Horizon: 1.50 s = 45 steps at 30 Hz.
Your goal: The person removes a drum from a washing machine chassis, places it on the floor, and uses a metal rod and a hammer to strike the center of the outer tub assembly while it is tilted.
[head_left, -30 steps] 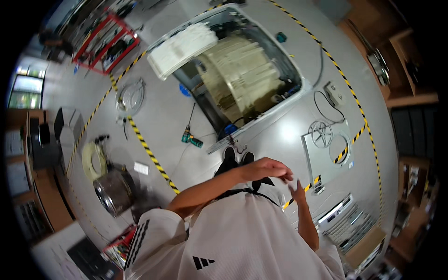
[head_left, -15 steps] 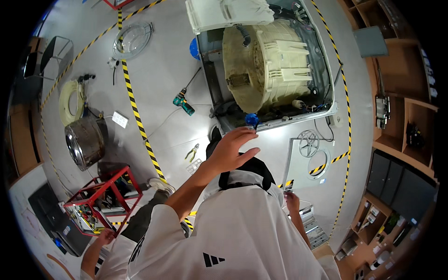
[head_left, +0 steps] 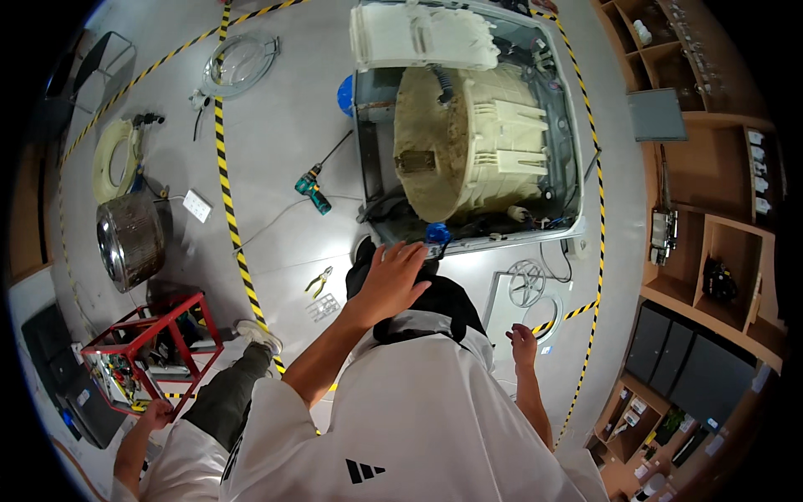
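Observation:
My left hand (head_left: 389,283) is open, its fingers stretched toward the near edge of an opened washing machine (head_left: 567,227). By its fingertips is a blue part (head_left: 437,233); whether they touch is hard to tell. Inside the cabinet lies a yellowed plastic tub (head_left: 510,134), stained brown on its flat face. A white ribbed panel (head_left: 422,38) rests across the machine's far end. Lower right, my right hand (head_left: 524,343) hangs loosely, fingers slightly bent and apart, with nothing visible in it. The nearest thing to it is a pale panel with a round opening (head_left: 502,314).
On the floor to the left lie a cordless drill (head_left: 313,191), pliers (head_left: 319,282), a metal drum (head_left: 131,243) and a clear door ring (head_left: 241,65). A co-worker's hand (head_left: 157,413) is at a red tool frame (head_left: 192,372). Shelves (head_left: 711,184) line the right side.
My view has shifted, moving most things left. My right hand has risen and come farther forward, beside the pale panel. My left hand stays near the blue part, its fingers less bent.

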### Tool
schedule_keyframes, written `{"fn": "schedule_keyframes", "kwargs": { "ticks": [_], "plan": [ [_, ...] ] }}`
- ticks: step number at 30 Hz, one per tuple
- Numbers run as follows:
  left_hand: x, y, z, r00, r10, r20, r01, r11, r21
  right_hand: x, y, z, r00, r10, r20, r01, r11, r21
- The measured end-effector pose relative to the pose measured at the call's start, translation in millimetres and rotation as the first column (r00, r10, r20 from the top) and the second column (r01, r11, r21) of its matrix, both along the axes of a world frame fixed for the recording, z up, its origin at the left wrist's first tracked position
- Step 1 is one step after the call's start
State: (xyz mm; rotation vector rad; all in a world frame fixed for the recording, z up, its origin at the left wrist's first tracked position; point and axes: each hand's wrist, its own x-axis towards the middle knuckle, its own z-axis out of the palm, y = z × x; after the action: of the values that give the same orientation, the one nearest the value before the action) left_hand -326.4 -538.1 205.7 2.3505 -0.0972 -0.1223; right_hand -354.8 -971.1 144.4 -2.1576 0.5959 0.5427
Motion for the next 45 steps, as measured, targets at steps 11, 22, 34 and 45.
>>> {"fn": "schedule_keyframes", "kwargs": {
  "ticks": [11, 22, 34, 45],
  "plan": [
    [51, -55, 9, 0.937, 0.347, -0.041, -0.346, 0.938, 0.026, 155, -82, -8, 0.954, -0.259, 0.148, 0.229, 0.954, 0.193],
    [85, -143, 9, 0.839, 0.542, 0.049, -0.535, 0.803, 0.264, 417, -20, 21, 0.906, 0.032, 0.421, -0.220, 0.888, 0.404],
    [89, -100, -10, 0.661, 0.750, 0.028, -0.750, 0.661, -0.011, 496, 82, -47, 0.726, 0.536, 0.431, -0.450, 0.844, -0.292],
    [81, -77, -42, 0.647, 0.730, 0.221, -0.717, 0.681, -0.149, 491, 81, -28, 0.720, 0.607, 0.336, -0.394, 0.756, -0.522]
  ]
}}
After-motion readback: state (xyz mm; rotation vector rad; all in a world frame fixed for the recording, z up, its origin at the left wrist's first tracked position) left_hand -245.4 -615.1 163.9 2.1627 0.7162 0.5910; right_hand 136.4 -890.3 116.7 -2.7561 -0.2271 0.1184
